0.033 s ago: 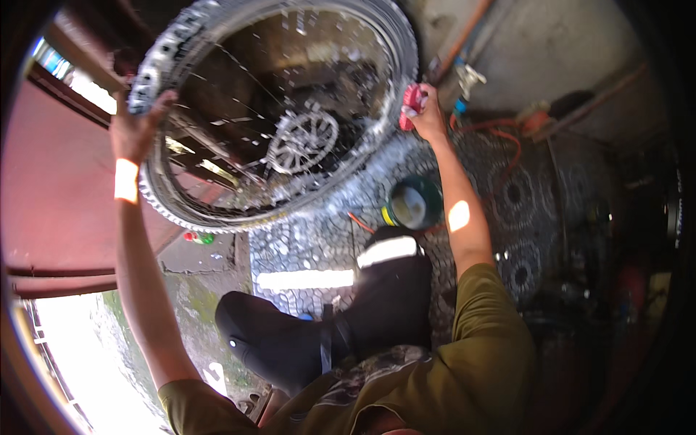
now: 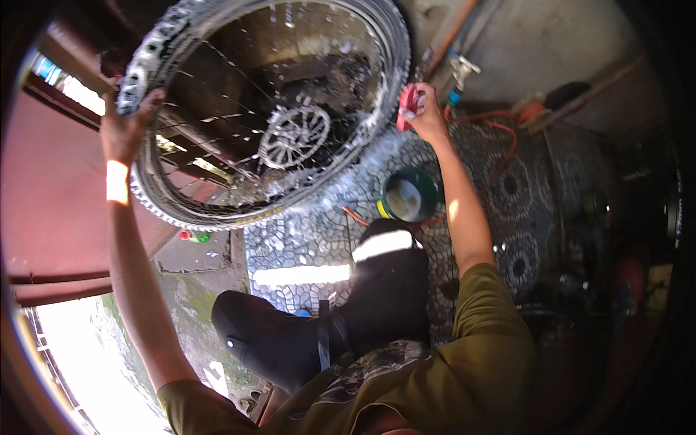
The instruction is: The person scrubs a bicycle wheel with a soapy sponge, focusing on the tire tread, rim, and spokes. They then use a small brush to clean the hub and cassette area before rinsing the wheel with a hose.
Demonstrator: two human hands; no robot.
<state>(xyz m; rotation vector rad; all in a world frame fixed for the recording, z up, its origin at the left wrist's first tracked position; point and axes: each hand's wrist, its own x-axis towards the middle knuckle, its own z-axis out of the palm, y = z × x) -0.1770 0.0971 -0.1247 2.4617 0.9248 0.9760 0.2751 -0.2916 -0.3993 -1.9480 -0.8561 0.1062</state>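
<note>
A bicycle wheel [image 2: 395,54] with a knobby tyre, wet with white suds, is held up in front of me, tilted. My left hand [image 2: 129,132] is closed round the tyre at its left side. In my right hand [image 2: 428,114] is a red scrub brush [image 2: 406,109], its far side against or very close to the tyre's right edge; I cannot tell if they touch. Foam clings to the spokes and to the disc brake rotor [image 2: 296,138] at the hub. Suds also spot my right fingers.
A dark green bucket [image 2: 388,181] of cloudy liquid stands on the wet, patterned floor [image 2: 297,250] below my right hand. A tap [image 2: 464,70] and orange hose [image 2: 500,118] are by the wall at right. A red panel [image 2: 58,196] fills the left; a green bottle [image 2: 199,236] lies near it.
The wheel and both hands appear slightly farther left in the view. The brush stays in my right hand at the tyre's right edge, and my left hand keeps its hold.
</note>
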